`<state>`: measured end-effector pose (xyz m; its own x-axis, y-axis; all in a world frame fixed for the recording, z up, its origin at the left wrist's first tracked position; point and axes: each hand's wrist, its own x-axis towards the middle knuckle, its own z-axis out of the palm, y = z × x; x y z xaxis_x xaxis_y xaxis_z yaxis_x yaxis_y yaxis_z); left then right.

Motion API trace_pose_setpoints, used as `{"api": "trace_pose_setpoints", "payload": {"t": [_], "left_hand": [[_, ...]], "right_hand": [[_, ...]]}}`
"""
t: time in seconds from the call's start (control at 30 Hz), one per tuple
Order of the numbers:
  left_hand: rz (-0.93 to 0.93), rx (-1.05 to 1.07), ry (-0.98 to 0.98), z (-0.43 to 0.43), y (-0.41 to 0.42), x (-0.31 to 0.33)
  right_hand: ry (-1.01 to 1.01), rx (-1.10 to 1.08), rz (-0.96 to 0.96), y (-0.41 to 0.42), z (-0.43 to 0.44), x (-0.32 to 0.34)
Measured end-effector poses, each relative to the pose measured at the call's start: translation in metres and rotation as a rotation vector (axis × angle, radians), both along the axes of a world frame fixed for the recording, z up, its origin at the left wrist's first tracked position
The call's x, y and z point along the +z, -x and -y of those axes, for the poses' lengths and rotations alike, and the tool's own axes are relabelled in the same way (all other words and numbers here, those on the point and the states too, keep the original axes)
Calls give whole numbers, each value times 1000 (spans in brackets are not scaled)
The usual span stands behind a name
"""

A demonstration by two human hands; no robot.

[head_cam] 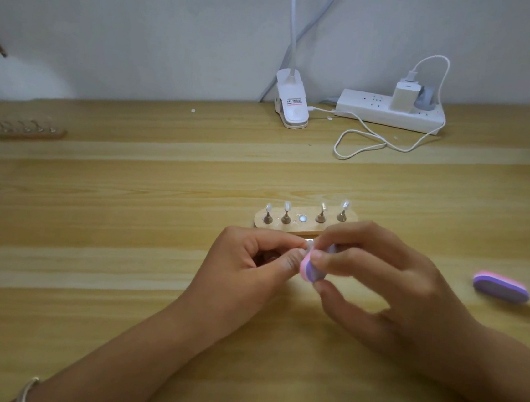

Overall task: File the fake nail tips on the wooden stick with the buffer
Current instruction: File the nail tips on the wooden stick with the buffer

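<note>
Head: four tips (345, 205) on stick (287, 228); right grip (389, 279) pinches buffer (308, 270), left grip (243, 265) fifth tip (309, 244); spare buffer (501, 287).

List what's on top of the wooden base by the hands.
Four metal stands carrying nail tips sit on the wooden base; the middle spot shows only a bare round disc. The right hand, holding the buffer, covers its near right end, hiding that part.
</note>
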<state>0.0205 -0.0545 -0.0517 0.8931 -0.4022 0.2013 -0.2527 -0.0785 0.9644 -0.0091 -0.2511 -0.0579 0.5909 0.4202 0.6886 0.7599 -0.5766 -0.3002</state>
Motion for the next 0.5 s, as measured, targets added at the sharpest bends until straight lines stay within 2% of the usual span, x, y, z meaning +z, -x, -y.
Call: {"api": "trace_pose_setpoints", "payload": {"t": [0.13,0.23,0.33,0.5], "left_hand": [[-21,4,43,0,-2,-1],[-67,1,92,0,-3,-2],[-51,-1,86,0,-4,-3],[-56,-15,42,-2,-2,-1]], "right_hand": [[49,-16,29,-4,6,0],[-22,-69,-14,-10,16,4],[-89,-18,-25,-2,7,4],[-14,-11,-4,-3,7,2]]}}
